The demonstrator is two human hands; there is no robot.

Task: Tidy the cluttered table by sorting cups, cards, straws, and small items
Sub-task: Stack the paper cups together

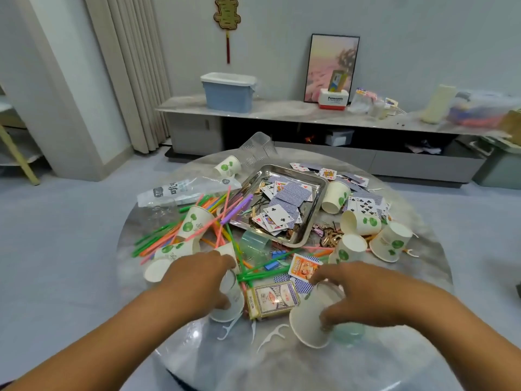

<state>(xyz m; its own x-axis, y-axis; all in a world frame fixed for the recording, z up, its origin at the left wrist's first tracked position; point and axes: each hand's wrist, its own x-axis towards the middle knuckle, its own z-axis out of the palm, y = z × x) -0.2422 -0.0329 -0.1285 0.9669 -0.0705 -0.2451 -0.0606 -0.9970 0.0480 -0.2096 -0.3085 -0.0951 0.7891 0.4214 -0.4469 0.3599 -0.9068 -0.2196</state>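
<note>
1. Our left hand [197, 280] grips a paper cup [229, 301] lying near the table [282, 362] front.
2. Our right hand [355, 294] grips another paper cup [307, 320], beside the card box [272, 299].

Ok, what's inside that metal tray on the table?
The metal tray holds a loose pile of playing cards, some face up, with hairpins at its left edge. Whatever lies beneath the cards is hidden.
</note>
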